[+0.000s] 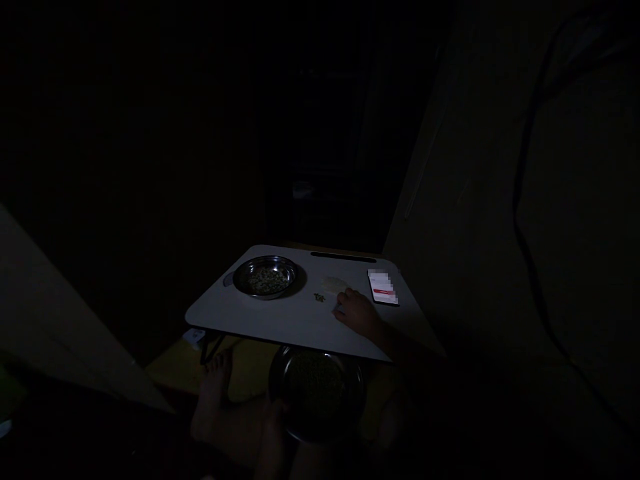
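Observation:
The scene is very dark. My right hand (357,311) rests on a small white lap table (280,320), fingers curled toward a pale flat piece (334,285) and a few small green bits (319,297). What the fingers hold, if anything, is too dim to make out. My left hand (277,412) is barely visible low down at the rim of a steel bowl (350,415) of green pieces held below the table's near edge. A second steel bowl (265,276) with pale bits stands on the table's left side.
A lit phone (383,287) lies at the table's right, beyond my right hand. A bare foot (215,393) shows under the table's left leg. A wall with a hanging cable (525,233) rises at the right.

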### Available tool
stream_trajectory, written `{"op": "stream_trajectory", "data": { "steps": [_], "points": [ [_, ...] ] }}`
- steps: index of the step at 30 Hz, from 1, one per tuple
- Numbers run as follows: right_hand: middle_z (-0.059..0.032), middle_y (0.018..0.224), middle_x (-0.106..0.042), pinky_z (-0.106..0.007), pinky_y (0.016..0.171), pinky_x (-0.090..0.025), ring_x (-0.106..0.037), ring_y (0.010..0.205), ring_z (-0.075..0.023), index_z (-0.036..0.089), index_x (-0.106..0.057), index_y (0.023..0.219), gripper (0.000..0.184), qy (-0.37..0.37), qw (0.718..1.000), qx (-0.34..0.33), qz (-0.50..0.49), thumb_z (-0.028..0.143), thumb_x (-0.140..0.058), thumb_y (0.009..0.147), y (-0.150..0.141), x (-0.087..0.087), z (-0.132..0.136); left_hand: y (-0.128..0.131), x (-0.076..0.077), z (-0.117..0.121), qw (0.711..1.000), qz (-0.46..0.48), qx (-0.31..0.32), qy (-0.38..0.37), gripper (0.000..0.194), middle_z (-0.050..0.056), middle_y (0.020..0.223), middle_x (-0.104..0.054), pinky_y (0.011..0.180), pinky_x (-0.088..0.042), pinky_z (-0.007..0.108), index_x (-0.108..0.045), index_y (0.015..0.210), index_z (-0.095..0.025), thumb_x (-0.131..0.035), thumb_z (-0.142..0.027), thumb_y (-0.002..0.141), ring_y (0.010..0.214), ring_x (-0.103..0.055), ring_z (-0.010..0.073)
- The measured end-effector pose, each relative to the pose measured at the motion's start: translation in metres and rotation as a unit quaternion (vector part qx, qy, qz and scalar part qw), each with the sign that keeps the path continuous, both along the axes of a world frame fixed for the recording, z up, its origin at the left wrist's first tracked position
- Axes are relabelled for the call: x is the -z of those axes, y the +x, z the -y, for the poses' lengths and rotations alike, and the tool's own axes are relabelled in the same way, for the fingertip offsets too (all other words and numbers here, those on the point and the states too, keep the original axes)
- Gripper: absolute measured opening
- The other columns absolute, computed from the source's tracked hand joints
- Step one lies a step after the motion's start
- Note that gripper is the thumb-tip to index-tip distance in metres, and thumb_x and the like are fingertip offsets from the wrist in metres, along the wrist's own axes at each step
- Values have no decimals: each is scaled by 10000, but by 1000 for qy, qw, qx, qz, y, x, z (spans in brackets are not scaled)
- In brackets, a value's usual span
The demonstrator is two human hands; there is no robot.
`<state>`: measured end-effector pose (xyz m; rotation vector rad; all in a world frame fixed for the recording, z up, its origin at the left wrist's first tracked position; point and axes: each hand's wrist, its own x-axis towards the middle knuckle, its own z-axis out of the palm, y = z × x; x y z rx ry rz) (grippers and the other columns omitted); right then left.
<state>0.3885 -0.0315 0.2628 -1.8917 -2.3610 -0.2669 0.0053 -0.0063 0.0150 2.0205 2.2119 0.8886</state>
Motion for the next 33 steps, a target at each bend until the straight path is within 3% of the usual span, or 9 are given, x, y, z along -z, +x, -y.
{"op": "stream_trajectory", "data": {
  "steps": [3, 5, 10, 16, 20, 23, 26, 29, 33],
  "points": [
    [-98, 976, -509, -292, 773, -324, -463, 907, -201, 171, -509, 942, 311, -2, 1000, 3, 0, 398, -440, 740, -1, 0, 0, -5, 6, 1, 969, -246, 20, -10, 422, 178, 983, -484, 731, -303, 466, -447, 1132, -58, -309, -87, 735, 887, -480, 278],
    [-97, 968, -511, -293, 769, -323, -463, 897, -200, 171, -508, 936, 307, 2, 1000, 0, -2, 396, -434, 740, -1, -1, 0, -8, 12, -1, 953, -302, 14, -24, 452, 195, 1027, -462, 752, -283, 481, -395, 1181, -33, -285, -84, 746, 919, -468, 285],
    [-88, 960, -510, -285, 780, -315, -450, 903, -192, 174, -508, 919, 289, 10, 1000, 3, -2, 382, -450, 728, -2, -2, 2, -10, 19, -5, 944, -328, -6, -45, 448, 184, 1037, -459, 754, -269, 472, -392, 1194, -52, -251, -105, 771, 923, -465, 275],
    [-84, 945, -513, -291, 767, -326, -453, 884, -190, 174, -503, 918, 297, 24, 1000, -7, 4, 398, -447, 731, 0, 1, 2, -2, 9, -1, 947, -320, -28, -26, 421, 162, 911, -513, 742, -279, 472, -456, 1126, -37, -221, -125, 789, 836, -502, 254],
    [-90, 954, -514, -294, 759, -334, -457, 889, -192, 173, -499, 944, 308, 15, 1000, -4, 4, 404, -430, 752, 1, 2, 1, -2, -1, 2, 971, -237, 1, -24, 405, 182, 924, -532, 740, -296, 504, -484, 1095, -18, -292, -108, 750, 847, -512, 283],
    [-93, 972, -510, -292, 770, -330, -456, 902, -190, 173, -495, 960, 311, 16, 1000, -3, -1, 404, -415, 769, 1, 2, 1, 5, -25, 8, 999, -3, 28, 29, 338, 138, 846, -564, 796, -262, 560, -583, 948, -64, -399, -82, 664, 919, -496, 307],
    [-91, 985, -506, -280, 778, -326, -457, 913, -183, 175, -495, 965, 305, 9, 1000, -4, -6, 403, -407, 781, 1, 1, 1, 33, -70, 27, 949, 289, 27, 125, 221, 55, 637, -547, 853, -201, 585, -623, 728, -101, -441, -82, 604, 985, -474, 301],
    [-90, 986, -507, -279, 777, -328, -460, 914, -189, 178, -500, 967, 295, 7, 1000, 0, 1, 393, -414, 784, 0, 0, -1, 80, -121, 63, 874, 409, -69, 252, 222, 77, 789, -582, 907, -257, 504, -622, 724, -125, -411, -120, 656, 1124, -371, 274],
    [-96, 1003, -503, -287, 770, -331, -457, 927, -201, 181, -496, 989, 285, 5, 1000, 6, 3, 367, -397, 797, -2, 1, -11, 144, -176, 122, 862, 418, -53, 280, 303, 12, 1060, -543, 969, -251, 443, -614, 911, -209, -474, -178, 643, 1160, -330, 264]
  ]
}}
